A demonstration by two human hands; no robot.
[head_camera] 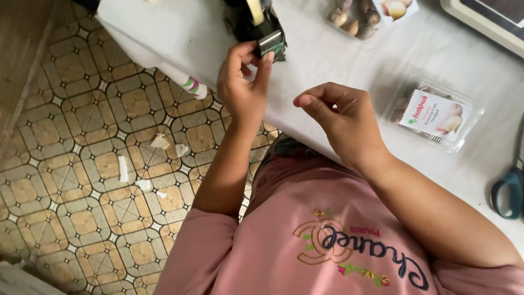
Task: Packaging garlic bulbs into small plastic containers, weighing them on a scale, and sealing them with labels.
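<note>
A table under a white cloth is filling the upper right of the frame, its near edge running on a slant from the upper left down toward the right side. A patterned tile floor is spreading across the left half, and small scraps of white paper are lying scattered on it near the middle left. The person, in a pink shirt, is taking up the bottom centre and right, both forearms reaching up toward the table edge.

A clear plastic clamshell box with a printed label is sitting on the cloth at the right, and a second clear pack holding brownish round pieces is lying at the top edge, right of centre. The teal handles of a pair of scissors are showing at the far right edge.

The left hand, upper centre, is gripping the metal cutter end of a dark tape dispenser between thumb and fingers; the dispenser is standing at the table edge at the top centre. The right hand, just right of centre, is pinching thumb and forefinger together, the other fingers curled; whether anything is between them, I cannot tell.
</note>
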